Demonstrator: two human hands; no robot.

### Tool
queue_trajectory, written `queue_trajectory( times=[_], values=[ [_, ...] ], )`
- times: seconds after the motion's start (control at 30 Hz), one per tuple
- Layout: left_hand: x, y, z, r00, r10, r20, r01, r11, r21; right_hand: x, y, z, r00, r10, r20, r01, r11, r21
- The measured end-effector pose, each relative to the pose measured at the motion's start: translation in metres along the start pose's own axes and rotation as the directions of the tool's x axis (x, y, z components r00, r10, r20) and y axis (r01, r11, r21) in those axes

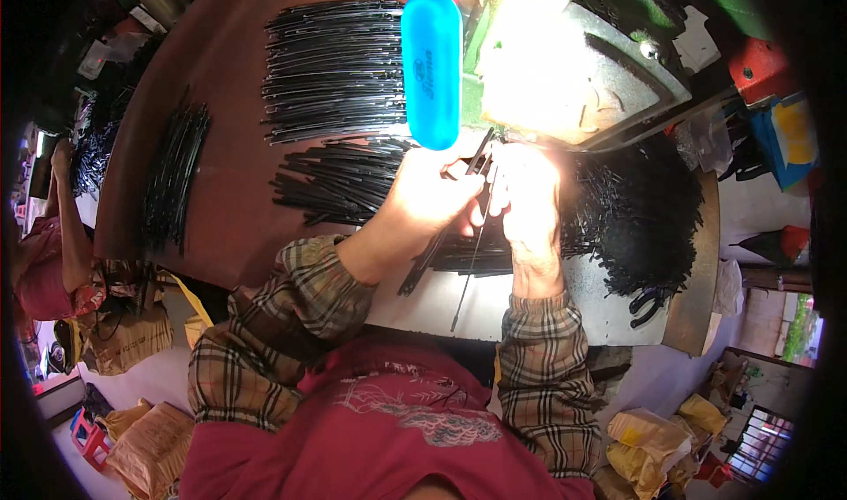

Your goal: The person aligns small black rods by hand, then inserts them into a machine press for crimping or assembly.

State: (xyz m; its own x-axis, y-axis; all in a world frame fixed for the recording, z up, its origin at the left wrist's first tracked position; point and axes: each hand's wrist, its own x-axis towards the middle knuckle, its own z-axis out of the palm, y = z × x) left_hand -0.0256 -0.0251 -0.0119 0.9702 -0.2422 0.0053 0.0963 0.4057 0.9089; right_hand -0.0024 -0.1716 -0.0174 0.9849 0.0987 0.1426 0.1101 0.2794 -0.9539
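Both my hands meet at the machine's front edge, under a strong light. My left hand (416, 197) is closed on black strips (479, 154) whose ends poke up past its fingers. Close beside it, my right hand (531, 202) pinches a thin black strip (468, 281) that slants down toward me; glare partly washes out these fingers. A loose pile of black strips (331, 180) lies left of my left hand. More strips lie beneath my hands. Just above my left hand hangs a blue bottle-shaped piece (432, 76).
A lit metal machine (609, 76) stands ahead on the right. Neat rows of black strips (333, 67) cover the brown board (234, 200), with another bundle (176, 178) farther left. A big black heap (644, 218) with dark-handled cutters (650, 308) is at right. Another person's arm (72, 218) shows far left.
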Motion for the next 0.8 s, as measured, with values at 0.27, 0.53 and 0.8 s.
queue_trajectory(
  times=[0.27, 0.53, 0.8],
  values=[
    [-0.039, 0.026, 0.006, 0.942, -0.290, -0.168, 0.299, 0.953, 0.035, 0.002, 0.002, 0.000, 1.000, 0.022, 0.020, -0.023, 0.997, 0.074],
    [-0.041, 0.019, -0.014, 0.927, -0.352, -0.129, 0.372, 0.906, 0.201, 0.003, 0.007, -0.009, 0.993, 0.042, 0.106, -0.049, 0.997, 0.064],
    [-0.036, 0.002, -0.001, 0.954, -0.255, -0.160, 0.264, 0.964, 0.036, -0.011, 0.017, 0.001, 0.998, 0.063, -0.008, -0.062, 0.994, 0.088]
  ],
)
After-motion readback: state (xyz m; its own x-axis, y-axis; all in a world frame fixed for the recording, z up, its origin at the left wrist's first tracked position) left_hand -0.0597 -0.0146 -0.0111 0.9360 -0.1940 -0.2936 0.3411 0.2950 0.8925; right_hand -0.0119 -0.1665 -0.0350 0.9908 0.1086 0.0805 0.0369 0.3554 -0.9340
